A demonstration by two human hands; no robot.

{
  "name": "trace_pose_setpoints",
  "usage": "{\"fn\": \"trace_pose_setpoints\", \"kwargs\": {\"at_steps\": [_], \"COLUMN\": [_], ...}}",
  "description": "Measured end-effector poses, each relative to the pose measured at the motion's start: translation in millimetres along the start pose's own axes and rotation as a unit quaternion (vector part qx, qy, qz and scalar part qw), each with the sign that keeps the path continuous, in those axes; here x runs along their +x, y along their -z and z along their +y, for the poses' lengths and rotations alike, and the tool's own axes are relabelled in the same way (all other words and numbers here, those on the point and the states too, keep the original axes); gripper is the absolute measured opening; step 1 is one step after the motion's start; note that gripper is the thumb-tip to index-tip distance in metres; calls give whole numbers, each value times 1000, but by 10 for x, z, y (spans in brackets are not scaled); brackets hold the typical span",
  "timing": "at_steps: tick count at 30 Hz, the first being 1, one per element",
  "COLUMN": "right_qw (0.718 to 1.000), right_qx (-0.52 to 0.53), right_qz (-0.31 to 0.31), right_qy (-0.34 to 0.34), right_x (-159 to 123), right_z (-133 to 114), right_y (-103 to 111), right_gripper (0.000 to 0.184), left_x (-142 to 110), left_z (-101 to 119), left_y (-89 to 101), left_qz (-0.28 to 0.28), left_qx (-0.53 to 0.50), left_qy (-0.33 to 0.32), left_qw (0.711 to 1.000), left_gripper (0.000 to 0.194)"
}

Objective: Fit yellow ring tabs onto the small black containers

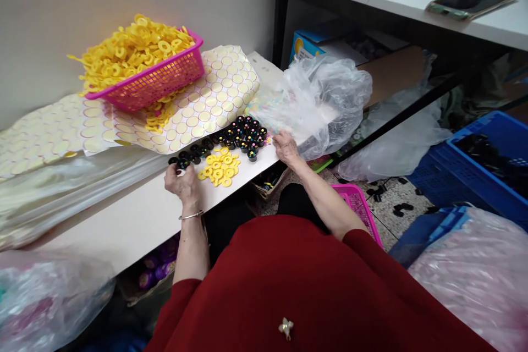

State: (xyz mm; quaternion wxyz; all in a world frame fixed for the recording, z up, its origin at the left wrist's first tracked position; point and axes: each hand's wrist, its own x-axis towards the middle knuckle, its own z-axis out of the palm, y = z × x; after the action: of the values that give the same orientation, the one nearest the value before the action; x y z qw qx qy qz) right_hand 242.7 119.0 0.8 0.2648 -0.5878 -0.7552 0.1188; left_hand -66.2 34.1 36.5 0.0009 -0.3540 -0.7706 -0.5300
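My left hand (181,182) is at the left end of a row of black caps (195,155), its fingers curled against the endmost one. A cluster of black caps with small coloured dots in them (246,133) stands at the right end of that row. My right hand (285,147) rests on the table beside the cluster, fingertips together over a few tiny pink and yellow pieces (268,141); whether it pinches one is too small to see. Between my hands, a loose pile of yellow rings with tabs (219,167) lies in front of the caps.
A pink basket (152,83) heaped with yellow rings sits on circle-printed sheets (223,88) at the back. Clear plastic bags (330,93) bulge at the table's right end. A phone (476,0) lies on the higher table. Blue crate (490,148) and pink basket (359,206) stand below right.
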Motion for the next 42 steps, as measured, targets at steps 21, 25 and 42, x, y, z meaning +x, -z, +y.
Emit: {"fn": "trace_pose_setpoints", "kwargs": {"at_steps": [21,25,42], "right_qw": [993,995,963], "right_qx": [97,88,198], "right_qz": [20,4,-54], "right_qy": [59,36,174], "right_x": [-95,-60,-393], "right_z": [120,125,-648], "right_y": [16,7,125], "right_gripper": [18,13,15], "left_x": [-1135,-1141,-1169], "left_z": [326,335,281], "left_y": [-593,-592,-646], "left_qz": [-303,-304,-310], "left_qx": [-83,-92,-90], "left_qy": [-201,-204,-227], "left_qw": [928,926,919], "left_gripper": [23,22,16]}}
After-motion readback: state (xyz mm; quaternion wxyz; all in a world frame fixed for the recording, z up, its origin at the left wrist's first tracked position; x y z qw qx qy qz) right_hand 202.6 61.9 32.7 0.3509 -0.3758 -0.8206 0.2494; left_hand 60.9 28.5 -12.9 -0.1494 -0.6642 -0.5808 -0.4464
